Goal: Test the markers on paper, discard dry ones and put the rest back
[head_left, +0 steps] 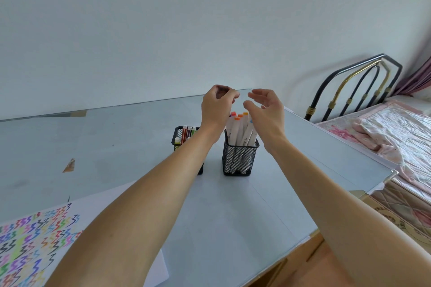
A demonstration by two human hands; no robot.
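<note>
Two black mesh holders stand mid-table. The right holder [238, 158] is packed with white markers [235, 130] that have orange and coloured caps. The left holder [180, 137], partly hidden by my left forearm, holds thinner coloured markers [187, 133]. My left hand [217, 105] hovers above the white markers with its fingers curled and nothing visible in them. My right hand [265, 109] hovers just right of it, fingers spread and relaxed, empty. A white paper sheet [35, 240] covered in coloured zigzag test marks lies at the lower left.
The glass-topped table [116, 142] runs back to a pale wall. A small torn brown scrap [70, 165] lies on its left side. To the right of the table stands a bed [396, 137] with pink bedding and a metal headboard [354, 86]. The table's right edge is close to my right arm.
</note>
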